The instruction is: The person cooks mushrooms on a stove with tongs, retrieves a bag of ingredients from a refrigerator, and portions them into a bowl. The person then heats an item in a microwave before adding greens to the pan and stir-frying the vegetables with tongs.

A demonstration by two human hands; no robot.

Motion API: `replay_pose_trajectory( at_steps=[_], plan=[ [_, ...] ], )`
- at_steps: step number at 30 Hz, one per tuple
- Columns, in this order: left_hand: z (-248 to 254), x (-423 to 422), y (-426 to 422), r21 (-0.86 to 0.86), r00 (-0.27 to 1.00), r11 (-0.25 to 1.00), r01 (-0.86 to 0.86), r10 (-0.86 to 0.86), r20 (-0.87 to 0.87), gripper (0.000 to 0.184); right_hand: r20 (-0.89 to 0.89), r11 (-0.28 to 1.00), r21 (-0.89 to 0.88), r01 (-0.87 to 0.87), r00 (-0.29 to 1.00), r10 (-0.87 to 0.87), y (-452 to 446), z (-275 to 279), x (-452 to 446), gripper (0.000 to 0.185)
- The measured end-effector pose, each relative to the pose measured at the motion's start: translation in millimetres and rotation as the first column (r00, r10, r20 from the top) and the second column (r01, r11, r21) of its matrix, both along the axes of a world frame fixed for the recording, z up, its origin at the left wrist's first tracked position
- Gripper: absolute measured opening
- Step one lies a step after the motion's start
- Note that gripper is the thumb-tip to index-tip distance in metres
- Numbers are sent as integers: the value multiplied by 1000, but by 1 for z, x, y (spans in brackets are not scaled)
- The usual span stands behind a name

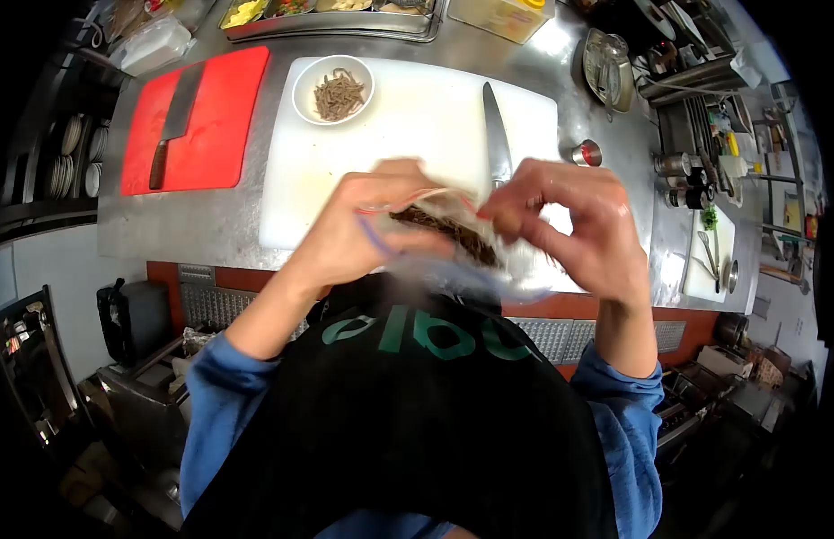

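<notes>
Between my hands, close to my apron, is a clear zip bag (511,286) with its mouth spread apart. Dark brown thin strips (451,235) show inside it. My left hand (367,211) grips the bag's left side, its fingers partly blurred and hidden by the plastic. On the other side, my right hand (574,220) pinches the bag's rim between thumb and fingers. A white bowl (366,106) holding paler brown strips (338,95) stands on the white cutting board (417,99) beyond my left hand. Just past my right hand lies a knife (496,126).
Left on the steel counter (192,220) is a red cutting board (221,126) with a cleaver (181,108) on it. At the back sit a tray of ingredients (345,25) and a clear container (502,20). A small metal cup (586,154) and an oval dish (605,67) stand to the right.
</notes>
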State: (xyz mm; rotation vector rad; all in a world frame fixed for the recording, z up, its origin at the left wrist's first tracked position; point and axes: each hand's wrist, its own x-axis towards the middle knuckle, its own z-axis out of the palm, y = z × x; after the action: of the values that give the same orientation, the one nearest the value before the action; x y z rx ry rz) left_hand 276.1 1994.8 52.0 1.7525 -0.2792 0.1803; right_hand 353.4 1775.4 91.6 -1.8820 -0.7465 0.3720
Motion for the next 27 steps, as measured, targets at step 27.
replay_pose_trajectory(
  at_steps=[27],
  plan=[
    [-10, -12, 12, 542, 934, 769, -340, 212, 287, 12, 347, 968, -186, 170, 933, -97, -15, -129, -6, 7]
  ],
)
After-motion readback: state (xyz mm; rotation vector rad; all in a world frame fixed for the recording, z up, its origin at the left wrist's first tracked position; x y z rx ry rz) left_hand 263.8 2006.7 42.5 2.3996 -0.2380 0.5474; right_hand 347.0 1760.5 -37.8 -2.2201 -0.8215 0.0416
